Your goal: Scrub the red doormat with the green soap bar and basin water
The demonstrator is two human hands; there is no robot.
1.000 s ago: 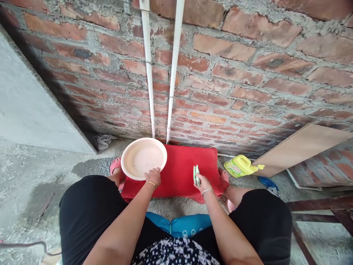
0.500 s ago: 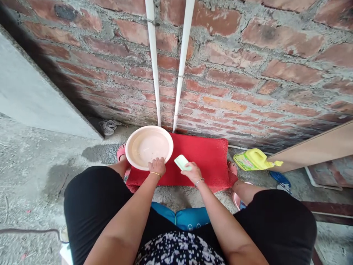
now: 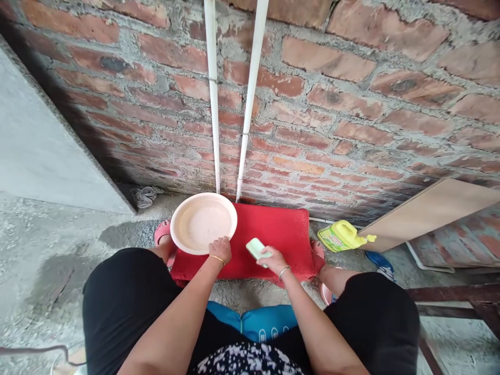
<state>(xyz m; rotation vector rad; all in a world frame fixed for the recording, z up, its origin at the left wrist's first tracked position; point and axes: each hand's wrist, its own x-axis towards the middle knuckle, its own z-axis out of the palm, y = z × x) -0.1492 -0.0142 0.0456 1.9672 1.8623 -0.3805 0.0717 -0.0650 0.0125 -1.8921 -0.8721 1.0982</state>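
Observation:
A pale pink basin (image 3: pixel 183 240) with some water in it stands on the left part of a red cloth-covered surface (image 3: pixel 269 224). My left hand (image 3: pixel 220 250) grips the basin's near right rim, its fingers curled over the edge. To the right, my right hand (image 3: pixel 274 259) holds a pale green scrubbing brush (image 3: pixel 256 248) just over the red cloth, fingers wrapped round its near end. Whether the brush touches the cloth, I cannot tell; its underside is hidden.
A yellow detergent jug (image 3: pixel 344 236) is on the floor right of the red cloth, near a leaning board (image 3: pixel 425 211). Two white pipes (image 3: pixel 213 99) run down the brick wall ahead. A grey slab (image 3: pixel 58 135) leans at left, beside a crumpled rag (image 3: pixel 145 196).
The view has tilted up and shifted right, so everything sits lower and further left. My left hand stays on the basin's rim. My right hand still holds the brush, now turned slightly.

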